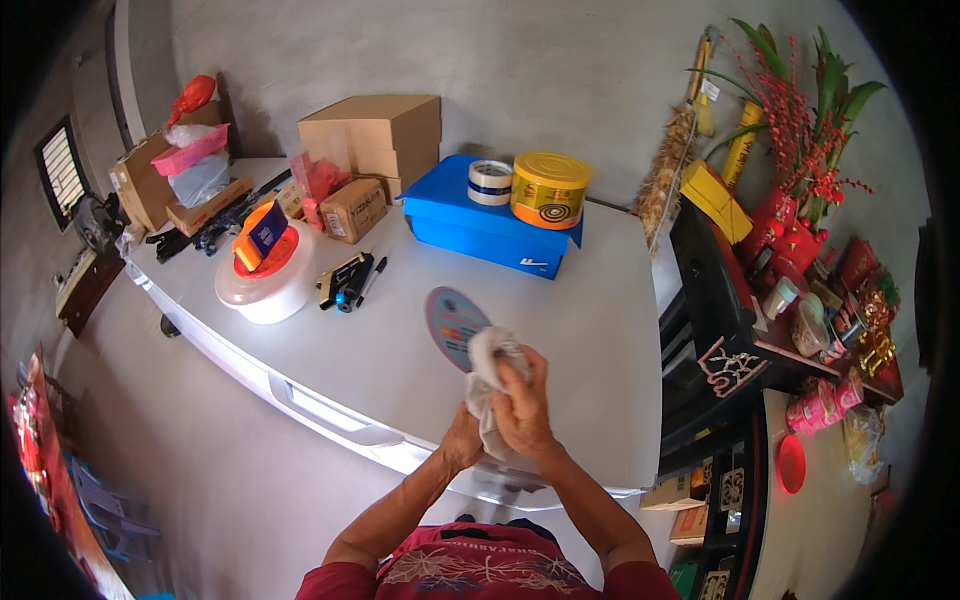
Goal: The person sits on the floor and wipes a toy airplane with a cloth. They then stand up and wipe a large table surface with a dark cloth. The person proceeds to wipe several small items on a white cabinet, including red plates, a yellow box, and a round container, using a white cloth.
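Observation:
Both of my hands are closed on a crumpled whitish cloth (492, 362) above the near part of a long white top (590, 390). My right hand (526, 405) grips its upper part, fingers wrapped round the bunched end. Lower down, my left hand (463, 438) holds the hanging part; its fingertips are partly hidden by the cloth. Just beyond the cloth lies a flat oval sticker (452, 318) with coloured print, its near edge covered by the cloth.
Behind stands a blue shoebox (480, 228) bearing a tape roll (490, 183) and a yellow tin (551, 190). Cardboard boxes (370, 135), a white tub (265, 287) and a black pen (373, 280) are to the left. A dark shelf (715, 285) with red decorations adjoins the right side.

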Available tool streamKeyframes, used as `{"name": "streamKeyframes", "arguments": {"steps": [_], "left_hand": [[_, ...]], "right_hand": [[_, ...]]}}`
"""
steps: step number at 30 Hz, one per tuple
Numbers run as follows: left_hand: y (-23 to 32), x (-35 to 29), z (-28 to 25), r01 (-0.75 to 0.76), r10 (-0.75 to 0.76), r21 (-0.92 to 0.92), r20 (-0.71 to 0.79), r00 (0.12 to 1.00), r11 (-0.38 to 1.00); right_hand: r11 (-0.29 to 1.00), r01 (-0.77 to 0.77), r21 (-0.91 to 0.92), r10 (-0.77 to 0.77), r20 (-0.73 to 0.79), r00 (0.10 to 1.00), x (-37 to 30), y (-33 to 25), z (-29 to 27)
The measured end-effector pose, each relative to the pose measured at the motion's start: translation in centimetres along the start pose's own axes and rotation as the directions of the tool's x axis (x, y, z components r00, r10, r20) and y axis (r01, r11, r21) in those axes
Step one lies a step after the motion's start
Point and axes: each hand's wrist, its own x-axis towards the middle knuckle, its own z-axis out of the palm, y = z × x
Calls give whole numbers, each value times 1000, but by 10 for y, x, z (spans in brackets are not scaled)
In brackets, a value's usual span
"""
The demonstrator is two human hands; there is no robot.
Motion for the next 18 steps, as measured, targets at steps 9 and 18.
{"name": "streamKeyframes", "arguments": {"steps": [9, 18], "left_hand": [[35, -44, 17, 190, -280, 394, 185, 942, 899], [35, -41, -26, 187, -232, 597, 0, 973, 780]], "right_hand": [[970, -110, -216, 92, -95, 991, 66, 62, -9], [986, 167, -19, -158, 241, 958, 18, 3, 4]]}}
